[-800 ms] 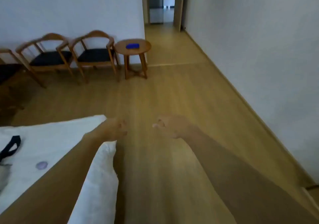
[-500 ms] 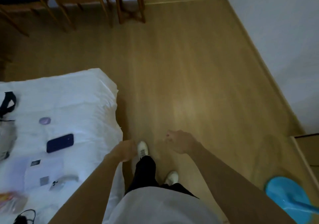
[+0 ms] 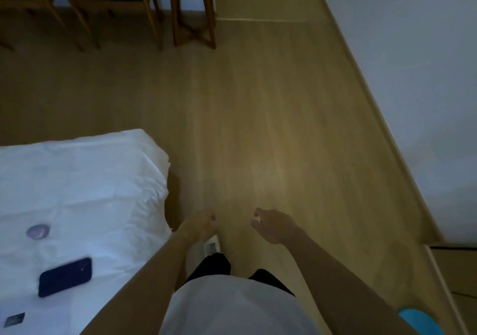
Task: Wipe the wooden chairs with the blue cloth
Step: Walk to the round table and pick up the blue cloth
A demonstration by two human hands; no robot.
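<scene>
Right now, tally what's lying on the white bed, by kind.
Dark phone: 1
Round purple item: 1
Small dark card at the bottom edge: 1
Total: 3, all on the bed
</scene>
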